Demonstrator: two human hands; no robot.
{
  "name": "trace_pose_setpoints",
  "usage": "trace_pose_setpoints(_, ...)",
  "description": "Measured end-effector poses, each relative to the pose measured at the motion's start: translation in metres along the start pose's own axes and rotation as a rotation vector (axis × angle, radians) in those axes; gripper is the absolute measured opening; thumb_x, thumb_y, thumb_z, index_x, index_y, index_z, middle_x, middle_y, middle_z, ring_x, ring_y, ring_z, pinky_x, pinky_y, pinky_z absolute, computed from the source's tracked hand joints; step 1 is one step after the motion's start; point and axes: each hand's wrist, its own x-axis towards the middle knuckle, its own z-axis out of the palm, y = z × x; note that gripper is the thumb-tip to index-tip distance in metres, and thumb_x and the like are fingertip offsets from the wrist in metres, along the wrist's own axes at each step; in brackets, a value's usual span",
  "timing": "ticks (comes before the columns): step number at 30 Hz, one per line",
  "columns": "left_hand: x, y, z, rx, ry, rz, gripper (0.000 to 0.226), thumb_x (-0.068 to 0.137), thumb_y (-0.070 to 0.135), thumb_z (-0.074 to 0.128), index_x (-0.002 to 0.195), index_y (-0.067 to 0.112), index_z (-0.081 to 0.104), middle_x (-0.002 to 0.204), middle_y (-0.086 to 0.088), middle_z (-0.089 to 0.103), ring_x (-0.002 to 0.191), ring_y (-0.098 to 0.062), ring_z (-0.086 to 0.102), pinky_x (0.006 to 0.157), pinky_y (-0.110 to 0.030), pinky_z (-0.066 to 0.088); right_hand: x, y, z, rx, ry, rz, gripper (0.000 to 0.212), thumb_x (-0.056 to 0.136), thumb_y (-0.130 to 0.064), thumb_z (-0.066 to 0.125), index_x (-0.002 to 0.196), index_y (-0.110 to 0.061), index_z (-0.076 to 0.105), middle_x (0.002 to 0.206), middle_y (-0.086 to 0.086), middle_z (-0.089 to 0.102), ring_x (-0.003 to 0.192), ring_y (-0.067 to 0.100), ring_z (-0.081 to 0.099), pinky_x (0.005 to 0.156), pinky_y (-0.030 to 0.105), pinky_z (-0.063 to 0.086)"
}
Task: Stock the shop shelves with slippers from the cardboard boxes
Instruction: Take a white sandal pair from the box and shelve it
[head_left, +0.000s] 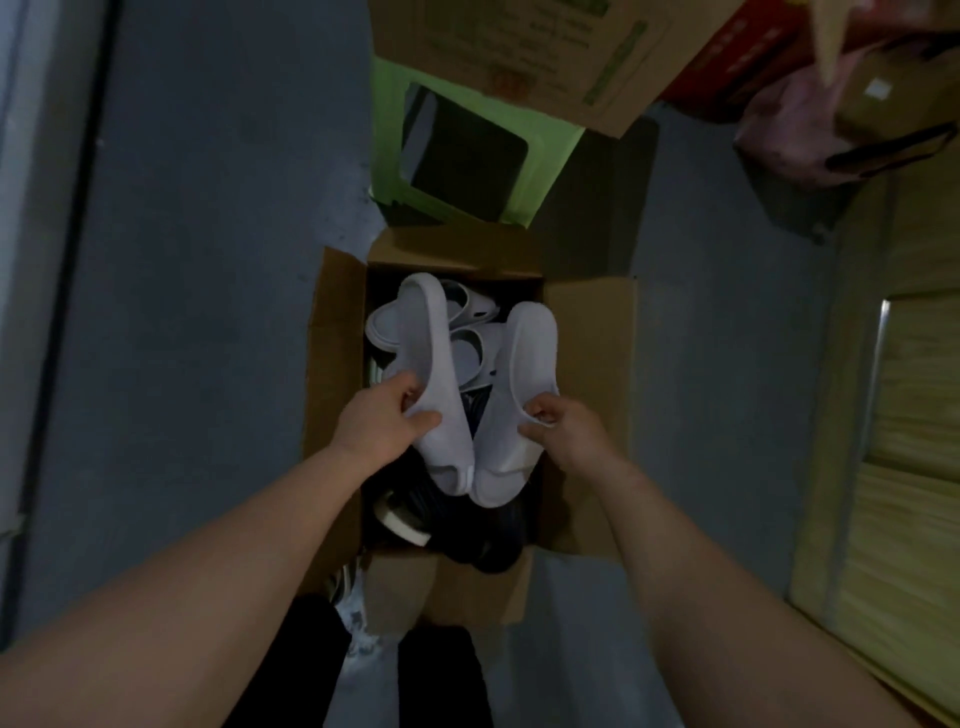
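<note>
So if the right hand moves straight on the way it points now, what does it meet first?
The right hand, gripping the right white slipper, points toward the left white slipper in the left hand. It would probably meet that slipper first, though depth is unclear.

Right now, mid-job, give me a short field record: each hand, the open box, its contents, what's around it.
left hand: grips the left white slipper over the box
right hand: grips the right white slipper beside it
box: cardboard box, flaps open, on the floor
contents: loose white slippers at far end, dark slippers at near end
surroundings: green plastic item beyond the box; wooden unit at right
</note>
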Motion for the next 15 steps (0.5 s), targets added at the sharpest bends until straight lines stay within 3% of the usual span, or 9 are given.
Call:
trace_pose_setpoints(2,-0.018,0.008,-0.015,0.118,-0.011,0.032,0.029,0.086,0.043,0.066,0.104,0.024,0.055,0.102,-0.001,0.062,0.091,-0.020,0.059,0.073,-0.032,0.049,-0.022,-0.015,-0.013,0.128,-0.010,0.024,0.019,0.092,-0.020,0.068,0.110,-0.018,0.064,0.111,0.001,0.061,0.107,0.018,0.057,0.085,0.026,0.043)
trace_pose_setpoints(5,-0.047,0.025,-0.039,0.207,-0.022,0.056,0.043,0.086,0.050,0.065,0.119,0.024,0.055,0.113,-0.002,0.061,0.103,-0.024,0.059,0.075,-0.030,0.046,-0.057,-0.046,-0.032,0.246,-0.022,0.060,0.036,0.091,-0.019,0.070,0.125,-0.008,0.063,0.123,0.003,0.061,0.114,0.017,0.057,0.096,0.028,0.044)
trace_pose_setpoints(9,-0.091,0.055,-0.070,0.173,-0.195,0.055,0.071,0.089,0.032,0.067,0.150,0.025,0.030,0.135,-0.008,0.054,0.119,-0.022,0.054,0.090,-0.025,0.042,-0.108,-0.085,-0.055,0.225,0.002,0.093,0.042,0.086,-0.029,0.075,0.122,-0.010,0.065,0.116,0.000,0.061,0.109,0.018,0.057,0.093,0.028,0.043)
trace_pose_setpoints(11,-0.112,0.067,-0.083,0.198,-0.255,0.061,0.080,0.090,0.024,0.067,0.154,0.030,0.020,0.138,-0.011,0.051,0.122,-0.023,0.052,0.092,-0.025,0.042,-0.131,-0.102,-0.063,0.132,0.013,0.092,0.045,0.089,-0.038,0.070,0.126,-0.012,0.063,0.118,0.002,0.060,0.108,0.020,0.055,0.095,0.032,0.044)
trace_pose_setpoints(15,-0.154,0.088,-0.109,0.187,-0.234,0.118,0.065,0.091,0.021,0.066,0.147,0.034,0.036,0.138,-0.011,0.053,0.120,-0.023,0.054,0.091,-0.026,0.043,-0.177,-0.128,-0.075,0.088,0.048,0.117,0.048,0.097,-0.045,0.055,0.136,-0.017,0.055,0.124,0.004,0.056,0.112,0.026,0.055,0.096,0.040,0.048)
